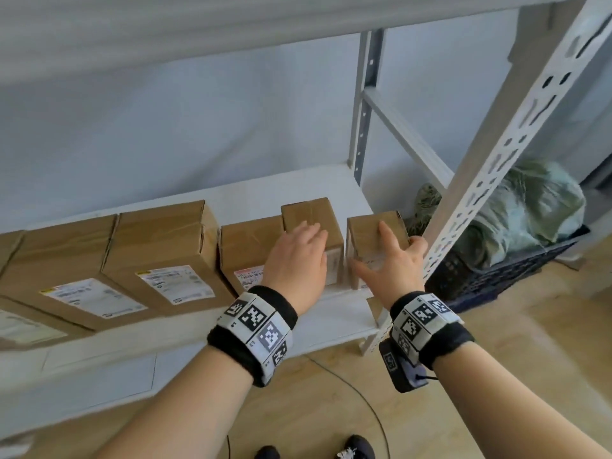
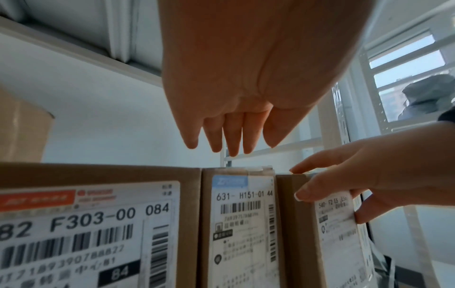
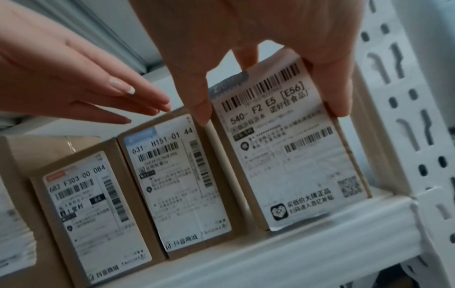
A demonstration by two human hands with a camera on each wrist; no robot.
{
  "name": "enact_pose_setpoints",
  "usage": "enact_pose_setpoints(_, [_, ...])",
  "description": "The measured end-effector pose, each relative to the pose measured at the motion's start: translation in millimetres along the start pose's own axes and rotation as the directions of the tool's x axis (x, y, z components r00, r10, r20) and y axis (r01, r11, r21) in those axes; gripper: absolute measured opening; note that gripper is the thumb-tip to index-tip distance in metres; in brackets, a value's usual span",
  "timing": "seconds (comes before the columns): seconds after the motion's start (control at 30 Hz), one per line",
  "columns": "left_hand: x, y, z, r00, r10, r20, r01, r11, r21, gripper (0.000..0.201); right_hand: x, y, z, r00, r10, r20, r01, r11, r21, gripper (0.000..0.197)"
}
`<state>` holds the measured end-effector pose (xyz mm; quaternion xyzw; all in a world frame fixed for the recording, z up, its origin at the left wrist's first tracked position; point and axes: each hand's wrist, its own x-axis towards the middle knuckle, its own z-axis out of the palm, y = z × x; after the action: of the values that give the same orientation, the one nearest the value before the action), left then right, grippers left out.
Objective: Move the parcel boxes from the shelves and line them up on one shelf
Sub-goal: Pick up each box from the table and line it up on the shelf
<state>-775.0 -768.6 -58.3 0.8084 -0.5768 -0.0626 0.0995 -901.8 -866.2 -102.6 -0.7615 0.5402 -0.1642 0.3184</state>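
Observation:
Several brown parcel boxes with white labels stand in a row on the white shelf [image 1: 334,313]. My right hand [image 1: 387,256] grips the rightmost small box [image 1: 371,230], thumb on its left side, fingers on its top and right side; the right wrist view shows this box [image 3: 290,155] labelled 540 in my right hand [image 3: 270,112]. A narrow gap separates it from the neighbouring small box [image 1: 308,210]. My left hand [image 1: 308,240] is over that box with straight fingers. In the left wrist view my left hand [image 2: 231,136] hovers just above the box labelled 631 [image 2: 241,224].
A perforated white shelf upright [image 1: 496,160] stands just right of the gripped box. Beyond it a dark crate [image 1: 496,276] holds stuffed bags [image 1: 530,207]. Larger boxes [image 1: 159,253] fill the shelf to the left. Another shelf [image 1: 198,21] hangs overhead. A cable [image 1: 357,392] lies on the wooden floor.

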Motion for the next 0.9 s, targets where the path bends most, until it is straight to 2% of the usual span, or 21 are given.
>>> enact_pose_setpoints(0.23, [8, -4, 8, 1.0, -0.013, 0.022, 0.012, 0.998, 0.057, 0.046, 30, 10, 11, 0.993, -0.094, 0.069, 0.097, 0.994, -0.051, 0.085])
enact_pose_setpoints(0.47, [7, -9, 19, 1.0, 0.008, -0.025, -0.006, 0.998, 0.07, 0.049, 42, 16, 14, 0.98, -0.187, 0.074, 0.194, 0.977, -0.092, 0.08])
enact_pose_setpoints(0.9, [5, -9, 24, 0.998, -0.019, -0.062, 0.02, 1.0, 0.016, 0.049, 42, 17, 17, 0.974, -0.208, 0.091, 0.221, 0.962, -0.163, 0.082])
